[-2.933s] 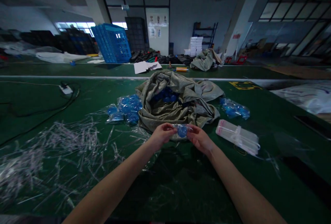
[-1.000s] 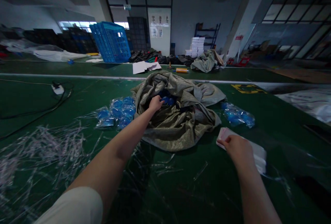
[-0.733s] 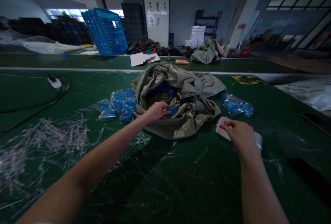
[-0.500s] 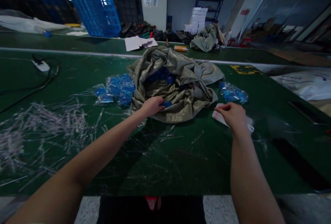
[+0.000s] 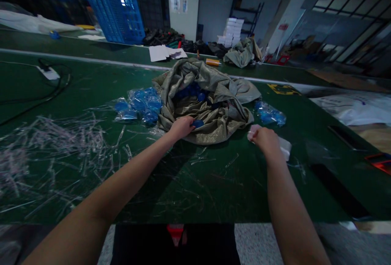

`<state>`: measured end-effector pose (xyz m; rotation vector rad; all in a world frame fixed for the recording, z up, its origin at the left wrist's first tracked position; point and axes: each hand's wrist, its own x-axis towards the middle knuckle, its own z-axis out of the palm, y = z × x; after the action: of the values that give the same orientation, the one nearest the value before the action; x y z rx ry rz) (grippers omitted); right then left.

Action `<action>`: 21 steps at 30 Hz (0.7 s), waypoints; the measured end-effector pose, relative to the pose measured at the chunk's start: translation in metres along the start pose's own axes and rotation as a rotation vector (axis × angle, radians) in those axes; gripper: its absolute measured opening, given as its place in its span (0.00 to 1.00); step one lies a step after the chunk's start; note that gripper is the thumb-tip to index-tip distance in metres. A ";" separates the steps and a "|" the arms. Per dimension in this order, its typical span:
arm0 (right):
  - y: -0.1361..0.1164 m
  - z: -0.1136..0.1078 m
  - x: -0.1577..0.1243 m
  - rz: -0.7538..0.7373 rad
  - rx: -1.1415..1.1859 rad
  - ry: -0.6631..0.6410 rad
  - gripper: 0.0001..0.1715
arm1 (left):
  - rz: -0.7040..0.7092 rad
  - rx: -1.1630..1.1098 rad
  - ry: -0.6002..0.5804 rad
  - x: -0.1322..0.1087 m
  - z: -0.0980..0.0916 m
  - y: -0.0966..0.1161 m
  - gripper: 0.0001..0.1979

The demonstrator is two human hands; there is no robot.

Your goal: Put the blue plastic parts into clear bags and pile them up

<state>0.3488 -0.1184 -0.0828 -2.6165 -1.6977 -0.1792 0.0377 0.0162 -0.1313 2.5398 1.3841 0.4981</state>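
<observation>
My left hand (image 5: 182, 127) is closed on a blue rounded piece (image 5: 198, 123) at the front lip of an open woven sack (image 5: 210, 136). More blue pieces (image 5: 191, 90) lie inside the sack. To the right of it, my right hand (image 5: 267, 140) pinches the left end of a whitish, pink-tinged stack of what look like thin plastic bags (image 5: 285, 147). Its fingertips are partly hidden behind the hand. Bagged blue pieces (image 5: 143, 104) sit left of the sack, and another bagged group (image 5: 270, 113) lies to its right.
Clear plastic strips (image 5: 82, 138) are scattered over the green table (image 5: 214, 199) at the left. A power strip (image 5: 49, 72) with cables lies farther back. Dark flat objects (image 5: 339, 191) rest at the right. A blue crate (image 5: 117, 12) stands behind.
The view has shifted slightly. The left end of the whitish stack now looks bunched up at my right fingers. My left hand stays at the sack lip with the blue piece.
</observation>
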 end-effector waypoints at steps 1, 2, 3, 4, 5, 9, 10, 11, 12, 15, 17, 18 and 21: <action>0.000 -0.001 0.000 -0.004 0.001 0.003 0.12 | 0.006 -0.001 0.003 0.000 0.000 0.000 0.12; 0.001 -0.002 0.000 -0.005 0.013 0.001 0.12 | 0.013 -0.001 0.006 0.000 0.001 -0.001 0.12; 0.003 -0.003 0.000 -0.007 0.036 -0.006 0.13 | 0.018 -0.001 0.009 0.000 0.001 -0.001 0.12; 0.004 -0.005 -0.001 -0.007 0.071 -0.014 0.13 | 0.021 0.000 0.011 0.001 0.001 -0.001 0.12; 0.007 -0.007 -0.001 -0.007 0.111 -0.023 0.13 | 0.022 -0.002 0.012 0.001 0.002 -0.001 0.11; 0.016 -0.014 -0.005 -0.046 0.284 -0.020 0.13 | 0.009 -0.023 0.015 0.002 0.002 -0.001 0.12; 0.018 -0.015 -0.006 -0.054 0.316 -0.004 0.12 | 0.004 -0.033 0.017 0.002 0.002 -0.001 0.12; 0.019 -0.015 -0.008 -0.061 0.346 0.014 0.12 | -0.001 -0.043 0.023 0.002 0.001 -0.001 0.12; 0.019 -0.015 -0.009 -0.068 0.380 0.035 0.11 | -0.002 -0.054 0.035 0.002 0.000 0.000 0.12; 0.016 -0.013 -0.014 -0.111 0.512 0.077 0.12 | 0.025 -0.105 0.108 -0.001 -0.004 0.009 0.11; 0.012 -0.011 -0.016 -0.155 0.593 0.083 0.15 | 0.085 -0.180 0.136 -0.004 -0.005 0.024 0.11; 0.009 -0.010 -0.017 -0.171 0.614 0.083 0.15 | 0.123 -0.227 0.130 -0.005 -0.004 0.034 0.11; 0.002 -0.006 -0.016 -0.205 0.590 0.082 0.15 | 0.236 -0.344 0.047 -0.004 0.007 0.074 0.12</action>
<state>0.3436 -0.1346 -0.0786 -1.9879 -1.6660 0.1850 0.0952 -0.0272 -0.1134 2.4246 0.9187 0.7682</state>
